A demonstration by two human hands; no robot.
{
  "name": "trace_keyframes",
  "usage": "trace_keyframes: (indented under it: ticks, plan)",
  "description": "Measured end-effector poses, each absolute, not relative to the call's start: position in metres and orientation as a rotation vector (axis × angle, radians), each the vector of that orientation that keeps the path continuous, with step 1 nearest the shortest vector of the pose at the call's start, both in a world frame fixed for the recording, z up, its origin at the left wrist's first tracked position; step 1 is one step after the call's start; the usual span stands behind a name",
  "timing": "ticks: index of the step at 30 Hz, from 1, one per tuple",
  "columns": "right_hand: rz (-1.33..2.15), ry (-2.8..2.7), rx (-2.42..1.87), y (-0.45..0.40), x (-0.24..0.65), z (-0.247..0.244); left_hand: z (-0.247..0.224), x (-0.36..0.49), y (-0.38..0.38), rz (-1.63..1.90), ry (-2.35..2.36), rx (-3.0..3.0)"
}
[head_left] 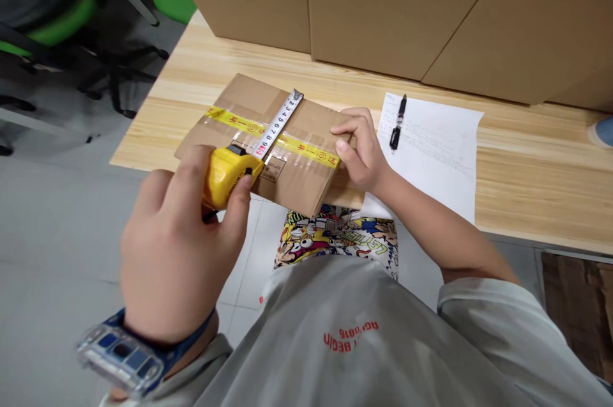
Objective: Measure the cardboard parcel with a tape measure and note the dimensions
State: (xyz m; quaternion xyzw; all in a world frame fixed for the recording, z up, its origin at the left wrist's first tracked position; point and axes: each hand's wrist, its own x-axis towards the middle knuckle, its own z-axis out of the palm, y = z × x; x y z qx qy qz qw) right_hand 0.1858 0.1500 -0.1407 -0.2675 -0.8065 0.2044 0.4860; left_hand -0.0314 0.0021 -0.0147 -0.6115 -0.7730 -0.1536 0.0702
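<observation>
My left hand is shut on a yellow tape measure, and its steel blade runs out across a flat cardboard parcel. The blade's end reaches the parcel's far edge. Yellow printed packing tape crosses the parcel beneath the blade. My right hand rests on the parcel's right corner, fingers slightly curled, holding nothing. A blue strapped wristwatch sits on my left wrist.
Large cardboard boxes stand along the back of the light wooden table. A printed sheet of paper lies right of the parcel, with a black pen on it. An office chair stands left of the table.
</observation>
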Motion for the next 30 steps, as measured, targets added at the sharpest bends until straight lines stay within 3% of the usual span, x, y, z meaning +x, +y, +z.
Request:
trace_keyframes:
  ticks: [16,30]
  plan:
    - [0.407,-2.659,-0.556,0.188,0.188,-0.085,-0.012,-0.034,0.003,-0.407,-2.384,-1.965]
    - [0.335,-2.624,-0.568,0.188,0.188,-0.089,-0.046,-0.064,-0.058,-0.447,-1.728,-2.001]
